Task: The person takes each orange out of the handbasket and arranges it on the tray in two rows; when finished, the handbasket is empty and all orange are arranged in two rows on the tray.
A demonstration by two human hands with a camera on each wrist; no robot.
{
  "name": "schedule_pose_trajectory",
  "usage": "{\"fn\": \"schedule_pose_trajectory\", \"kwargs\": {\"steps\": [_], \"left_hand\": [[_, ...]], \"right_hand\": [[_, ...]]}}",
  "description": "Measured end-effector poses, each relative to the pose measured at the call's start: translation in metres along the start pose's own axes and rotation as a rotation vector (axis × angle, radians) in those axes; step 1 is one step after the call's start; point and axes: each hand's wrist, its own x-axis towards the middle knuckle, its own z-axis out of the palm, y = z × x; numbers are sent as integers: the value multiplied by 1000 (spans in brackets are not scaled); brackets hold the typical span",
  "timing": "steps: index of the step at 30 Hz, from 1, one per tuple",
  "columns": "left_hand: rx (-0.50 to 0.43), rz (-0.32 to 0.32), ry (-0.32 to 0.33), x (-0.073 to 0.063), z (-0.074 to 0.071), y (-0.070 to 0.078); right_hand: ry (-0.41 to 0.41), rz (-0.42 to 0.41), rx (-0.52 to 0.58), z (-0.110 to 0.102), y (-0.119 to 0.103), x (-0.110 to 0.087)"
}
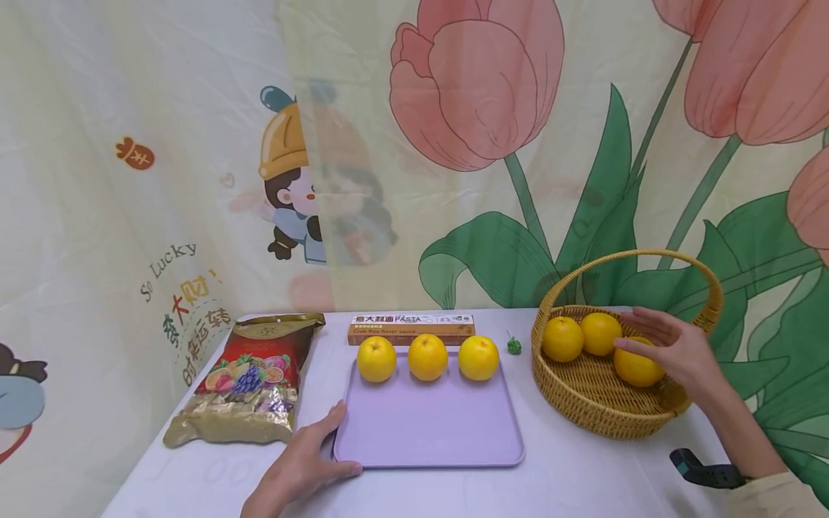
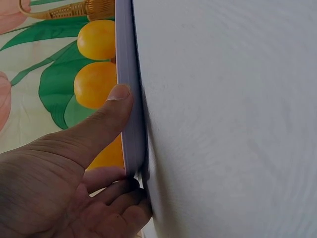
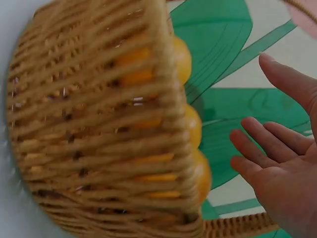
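Observation:
My left hand [image 1: 299,460] holds the near left corner of a lilac tray [image 1: 427,428]. In the left wrist view, its thumb [image 2: 116,106] lies on the tray's rim and the other fingers curl at the corner. Three oranges [image 1: 427,357] stand in a row along the tray's far side. Over the right part of a wicker basket [image 1: 583,410] hovers my right hand [image 1: 683,352], its fingers spread and nothing held. Just below it sits an orange [image 1: 633,367], with two more oranges [image 1: 563,339] farther left inside. The right wrist view shows the hand apart from the fruit.
A red and gold fruit-print bag [image 1: 249,381] lies left of the tray. Behind the tray is a pasta box [image 1: 411,331], with a small green trinket [image 1: 514,345] to its right. The basket's tall handle [image 1: 631,253] arches over it. A printed curtain hangs behind the table.

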Motion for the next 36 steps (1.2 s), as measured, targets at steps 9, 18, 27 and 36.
{"fn": "schedule_pose_trajectory", "kwargs": {"steps": [9, 18, 27, 36], "left_hand": [[4, -4, 9, -2, -2, -1], [-2, 10, 13, -3, -4, 1], [-13, -19, -2, 0, -3, 6], [-16, -17, -2, -1, -1, 4]], "right_hand": [[-19, 130, -57, 0, 21, 13], [-66, 187, -95, 0, 33, 16], [-79, 162, -254, -5, 38, 13], [-67, 104, -360, -1, 31, 8]]}}
